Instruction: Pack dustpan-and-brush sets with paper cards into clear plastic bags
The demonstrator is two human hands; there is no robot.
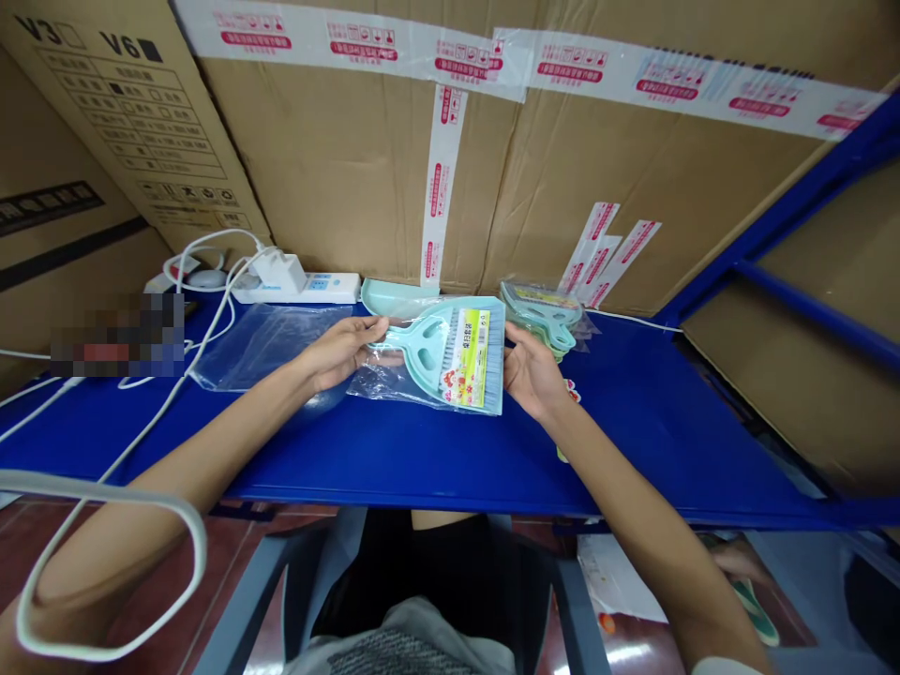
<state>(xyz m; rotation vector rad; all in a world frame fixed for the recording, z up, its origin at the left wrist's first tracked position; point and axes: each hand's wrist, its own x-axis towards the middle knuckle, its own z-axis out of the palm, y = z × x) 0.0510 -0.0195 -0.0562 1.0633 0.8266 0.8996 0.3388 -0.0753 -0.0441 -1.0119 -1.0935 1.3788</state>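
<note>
Held up over the blue table is a mint-green dustpan and brush set [428, 361] in a clear plastic bag, with a yellow and white label across its grey bristles. My left hand [346, 352] is closed round the handle end, the thumb on top. At the wide edge, my right hand [531, 370] grips the set from the side, its fingers partly hidden behind it. Another mint-green dustpan [397, 296] lies behind the held set. More bagged sets [545, 314] are piled behind my right hand. Under my right forearm a colourful label [571, 390] partly shows.
Clear plastic bags [271, 342] lie left of my left hand. A white power strip [330, 288] with a plugged-in adapter [281, 272] stands at the back. White cables [203, 352] loop across the left side and over my left forearm. Taped cardboard [352, 178] walls the back of the blue table [422, 459].
</note>
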